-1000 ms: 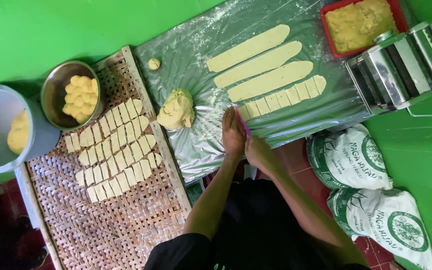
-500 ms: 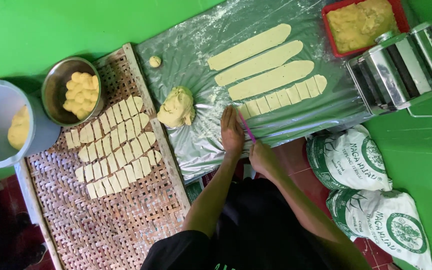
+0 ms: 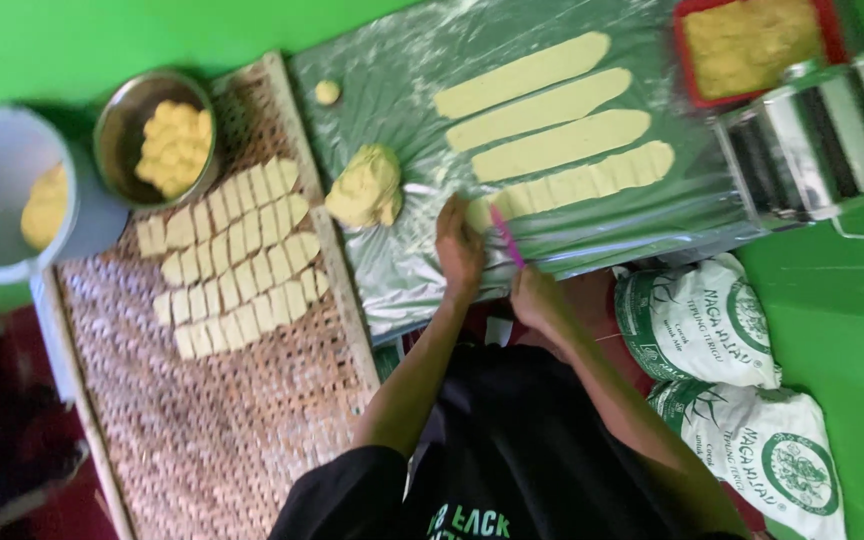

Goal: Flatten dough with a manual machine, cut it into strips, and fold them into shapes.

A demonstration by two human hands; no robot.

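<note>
1. We see the right hand [image 3: 540, 300] gripping a pink knife [image 3: 506, 235] over the near, cut dough strip [image 3: 577, 185].
2. The left hand [image 3: 459, 250] presses flat on that strip's left end on the plastic sheet [image 3: 402, 80].

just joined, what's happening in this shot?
A person is cutting a flattened dough strip into short pieces on a plastic-covered sheet. The right hand holds a pink cutter at the strip's near end, while the left hand rests beside it on the sheet. Three uncut strips lie beyond. Cut pieces sit in rows on a woven tray, with a dough lump between the tray and the strips.
</note>
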